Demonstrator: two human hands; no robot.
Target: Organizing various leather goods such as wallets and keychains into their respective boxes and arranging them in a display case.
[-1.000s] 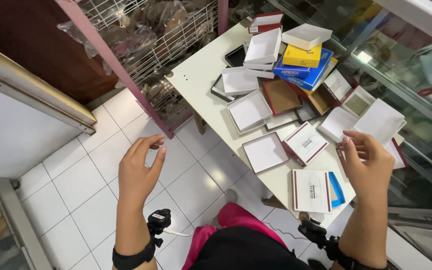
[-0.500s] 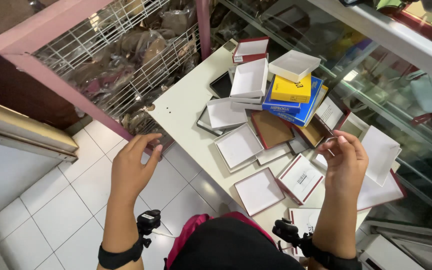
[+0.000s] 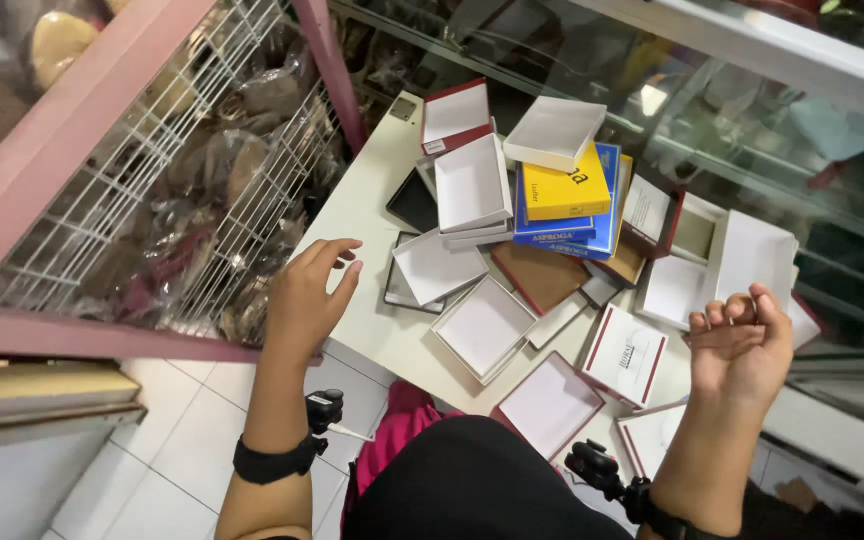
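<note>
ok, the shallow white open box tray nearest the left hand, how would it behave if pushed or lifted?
The shallow white open box tray looks like thin card and is empty, so probably light. It overhangs a dark flat tray, so a push from the left hand may slide or tilt it. Thin walls likely flex.

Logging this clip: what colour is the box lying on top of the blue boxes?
Yellow box, clearest in the head view, under a white lid.

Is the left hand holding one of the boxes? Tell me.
No. The left hand hovers empty over the table's edge, fingers spread, beside a shallow white box.
</note>
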